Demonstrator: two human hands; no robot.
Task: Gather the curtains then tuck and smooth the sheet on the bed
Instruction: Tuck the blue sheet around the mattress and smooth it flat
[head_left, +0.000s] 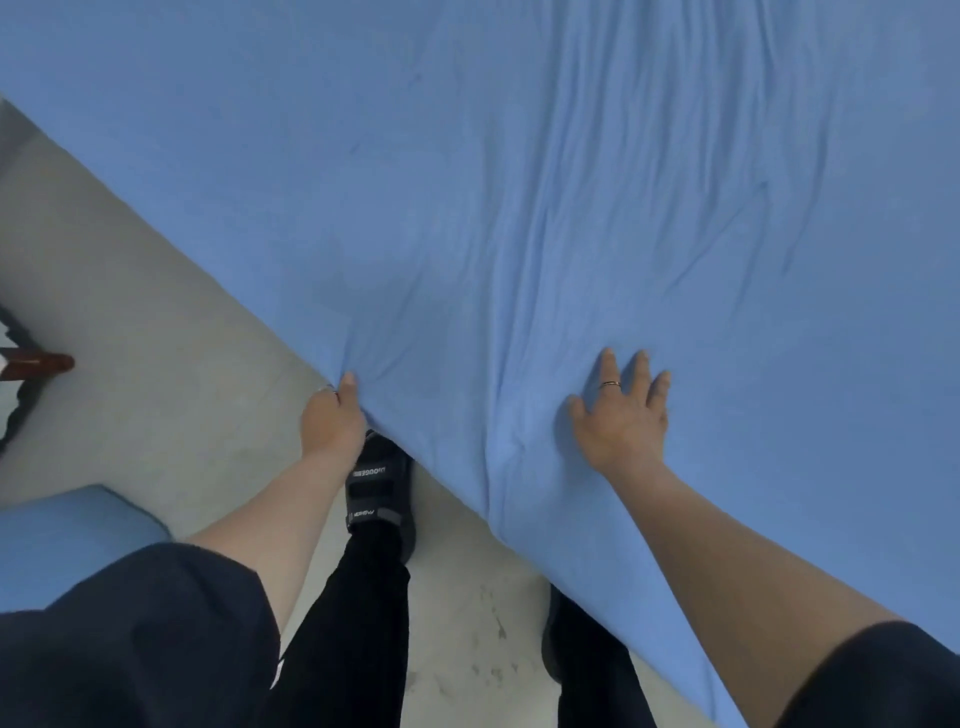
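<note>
Blue sheet spread over the bed, right under and beyond the fingers, with long creases running away from them toward the far right. Grips the sheet's edge with the left hand at the side of the bed: thumb on top, the other fingers hidden under the cloth, small folds gathering at the pinch. Presses the right hand flat on the sheet, to the right of the left hand and apart from it, fingers straight and spread wide, a thin ring on one of them. Below the left fingers, a black shoe on the grey floor, just beside the hanging edge. Far left of the fingers, a brown wooden piece, cannot tell what. Lower left of the left fingers, another blue padded surface, beside a dark sleeve.
</note>
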